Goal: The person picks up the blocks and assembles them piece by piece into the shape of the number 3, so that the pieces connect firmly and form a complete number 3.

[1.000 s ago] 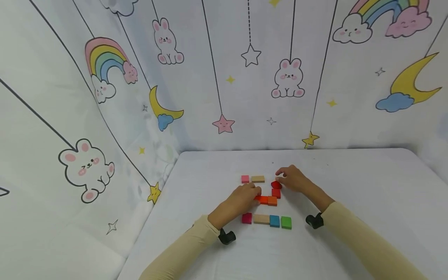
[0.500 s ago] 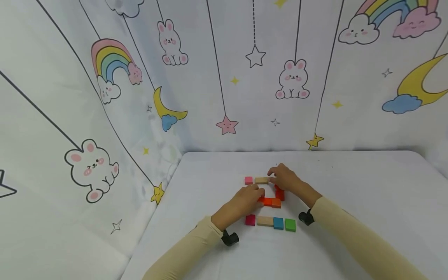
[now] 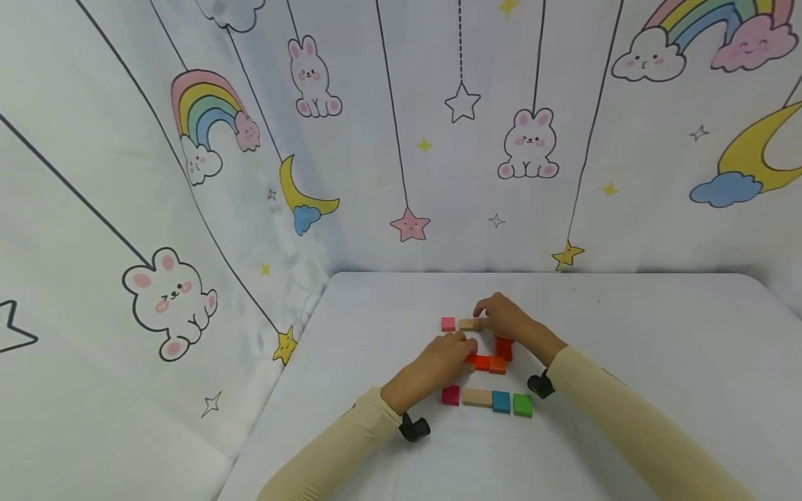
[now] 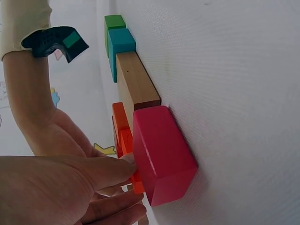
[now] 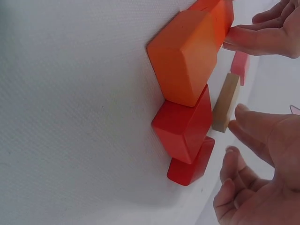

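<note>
My left hand (image 3: 441, 358) pinches a red-orange block (image 3: 482, 362) between thumb and fingers. That block touches an orange block (image 3: 497, 364) on its right. Behind the orange block are two red blocks (image 5: 185, 126), joined in a line in the right wrist view. My right hand (image 3: 506, 319) is above the far end of this line, fingers loosely bent and apart, with nothing between them. Its thumb is close to a plain wooden block (image 5: 227, 101); the head view hides part of that block behind the hand. A pink block (image 3: 447, 324) lies left of it.
Nearer the person, a row holds a crimson block (image 3: 450, 395), a wooden block (image 3: 477, 397), a blue block (image 3: 500, 401) and a green block (image 3: 523, 405). All lie on a white-covered table (image 3: 626, 334). A patterned curtain (image 3: 351, 139) hangs behind and to the left.
My right hand has moved left from beside the far red block toward the wooden block. The left hand has stayed at the red-orange block. The head view has shifted slightly.
</note>
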Action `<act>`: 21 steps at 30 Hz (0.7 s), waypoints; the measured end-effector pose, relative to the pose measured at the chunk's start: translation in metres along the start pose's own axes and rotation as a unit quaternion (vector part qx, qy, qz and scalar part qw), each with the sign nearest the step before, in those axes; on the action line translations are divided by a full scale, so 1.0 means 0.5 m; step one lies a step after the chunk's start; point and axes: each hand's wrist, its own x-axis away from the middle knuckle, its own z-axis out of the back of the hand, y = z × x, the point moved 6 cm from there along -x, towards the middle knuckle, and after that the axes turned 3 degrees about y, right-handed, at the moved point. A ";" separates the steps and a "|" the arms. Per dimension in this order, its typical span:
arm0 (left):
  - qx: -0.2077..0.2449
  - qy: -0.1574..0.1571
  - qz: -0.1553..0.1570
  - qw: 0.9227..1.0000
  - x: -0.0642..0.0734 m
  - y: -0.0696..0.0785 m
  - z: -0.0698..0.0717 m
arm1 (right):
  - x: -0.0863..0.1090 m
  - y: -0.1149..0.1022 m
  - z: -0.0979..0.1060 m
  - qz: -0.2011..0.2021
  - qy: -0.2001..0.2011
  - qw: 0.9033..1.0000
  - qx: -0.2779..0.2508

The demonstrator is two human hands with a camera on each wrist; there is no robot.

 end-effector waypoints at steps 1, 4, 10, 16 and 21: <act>0.000 0.001 0.001 1.000 0.000 0.000 0.000 | -0.001 0.000 -0.001 0.004 0.000 1.000 0.002; -0.001 0.001 0.002 1.000 0.000 0.000 -0.001 | -0.004 0.002 -0.006 0.009 0.000 1.000 0.000; -0.001 0.001 0.003 1.000 0.000 0.001 -0.002 | -0.007 0.008 -0.007 -0.001 -0.005 1.000 -0.010; 0.002 -0.003 0.006 1.000 -0.001 0.000 -0.005 | -0.012 0.016 -0.006 0.000 -0.015 1.000 -0.008; 0.000 -0.003 0.006 1.000 -0.001 -0.002 -0.006 | -0.014 0.029 -0.005 -0.003 -0.025 1.000 -0.001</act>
